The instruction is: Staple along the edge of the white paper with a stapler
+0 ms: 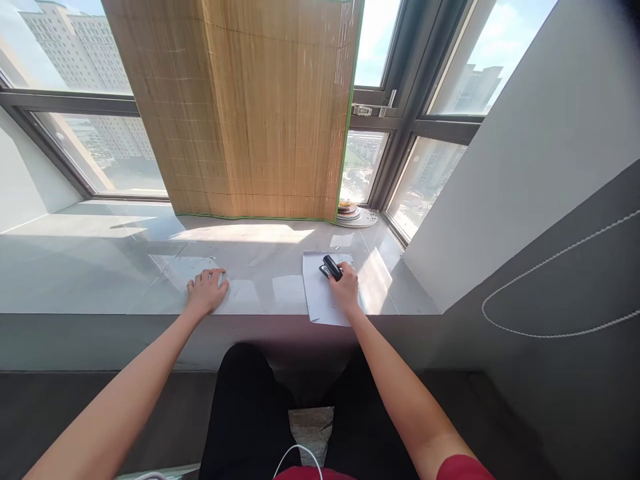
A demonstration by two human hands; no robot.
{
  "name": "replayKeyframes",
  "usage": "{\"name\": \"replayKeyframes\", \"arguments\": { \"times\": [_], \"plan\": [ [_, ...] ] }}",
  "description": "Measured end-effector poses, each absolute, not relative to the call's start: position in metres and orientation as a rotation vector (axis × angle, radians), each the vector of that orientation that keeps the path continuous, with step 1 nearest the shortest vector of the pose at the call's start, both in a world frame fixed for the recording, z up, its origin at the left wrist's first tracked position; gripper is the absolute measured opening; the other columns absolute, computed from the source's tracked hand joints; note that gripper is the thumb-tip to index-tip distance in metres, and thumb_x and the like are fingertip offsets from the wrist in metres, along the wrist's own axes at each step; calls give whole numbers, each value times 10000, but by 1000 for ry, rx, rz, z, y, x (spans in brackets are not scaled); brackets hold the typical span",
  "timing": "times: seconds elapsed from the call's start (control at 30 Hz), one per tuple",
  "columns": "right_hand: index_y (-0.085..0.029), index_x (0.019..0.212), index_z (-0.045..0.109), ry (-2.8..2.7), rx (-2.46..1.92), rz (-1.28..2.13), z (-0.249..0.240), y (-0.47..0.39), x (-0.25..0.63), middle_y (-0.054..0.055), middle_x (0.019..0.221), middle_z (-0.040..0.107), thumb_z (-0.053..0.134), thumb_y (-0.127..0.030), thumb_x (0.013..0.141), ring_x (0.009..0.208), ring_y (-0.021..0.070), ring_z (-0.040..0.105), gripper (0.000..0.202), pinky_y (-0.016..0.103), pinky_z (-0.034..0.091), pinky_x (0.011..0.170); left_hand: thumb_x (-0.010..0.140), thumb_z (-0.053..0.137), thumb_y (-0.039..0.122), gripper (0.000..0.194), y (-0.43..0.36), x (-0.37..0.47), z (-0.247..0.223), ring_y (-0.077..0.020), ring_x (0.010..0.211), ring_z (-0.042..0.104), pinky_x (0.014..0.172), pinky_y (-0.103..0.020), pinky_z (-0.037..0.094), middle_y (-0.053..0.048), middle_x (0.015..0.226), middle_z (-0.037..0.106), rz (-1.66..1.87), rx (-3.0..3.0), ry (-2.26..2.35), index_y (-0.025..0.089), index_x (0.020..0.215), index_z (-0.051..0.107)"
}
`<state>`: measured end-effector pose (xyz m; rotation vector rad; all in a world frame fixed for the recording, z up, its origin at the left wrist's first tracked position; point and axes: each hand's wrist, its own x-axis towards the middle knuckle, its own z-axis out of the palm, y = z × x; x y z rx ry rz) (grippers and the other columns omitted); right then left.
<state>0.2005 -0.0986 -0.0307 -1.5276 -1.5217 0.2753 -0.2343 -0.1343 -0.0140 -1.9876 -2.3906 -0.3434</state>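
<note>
A small black stapler (331,267) is gripped in my right hand (346,287), held over white paper (320,297) on the window sill. The near edge of the paper hangs slightly past the sill's front edge. My left hand (206,292) rests palm down on the sill to the left, its fingers apart and nothing in them. Small bits (213,258) lie on the sill just beyond the left fingers; they are too small to name. My right palm and wrist hide part of the paper's right side.
The pale tiled sill (260,267) runs along the windows. A bamboo blind (260,113) hangs down to its back edge. Stacked round plates or mats (356,217) sit in the back right corner. A looped white cord (493,320) hangs at the right wall.
</note>
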Motion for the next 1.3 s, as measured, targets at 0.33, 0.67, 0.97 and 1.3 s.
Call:
{"name": "replayKeyframes", "arguments": {
  "times": [0.33, 0.67, 0.97, 1.3],
  "plan": [
    [-202, 1164, 630, -1429, -1455, 314, -19, -47, 271, 131, 1114, 685, 470, -552, 1009, 981, 265, 655, 415, 416, 539, 877, 1016, 378, 459, 495, -134, -233, -15, -413, 1341, 513, 1154, -628, 329, -189, 1434, 551, -337, -1967, -2372, 253, 1426, 565],
    [-134, 1458, 577, -2347, -1552, 269, -43, 49, 244, 197, 1639, 470, 426, -318, 1025, 1580, 329, 365, 494, 523, 338, 1274, 1018, 417, 406, 438, -142, -222, -10, -381, 1329, 527, 1170, -592, 339, -179, 1416, 578, -388, -1945, -2376, 235, 1378, 600],
    [-97, 1613, 401, -2525, -1515, 324, -34, 53, 89, 161, 1758, 257, 317, -303, 1091, 1646, 302, 215, 567, 522, 197, 1329, 1090, 277, 379, 449, -141, -230, -17, -359, 1334, 545, 1199, -627, 313, -143, 1480, 561, -558, -1953, -2408, 283, 1355, 626],
    [-65, 1624, 369, -2498, -1203, 446, -33, 48, -68, 156, 1738, 305, 391, -261, 1112, 1634, 271, 228, 549, 488, 174, 1322, 1107, 244, 352, 466, -144, -234, -17, -331, 1233, 596, 1160, -543, 381, -166, 1359, 602, -789, -1861, -2445, 214, 1353, 614]
  ]
}}
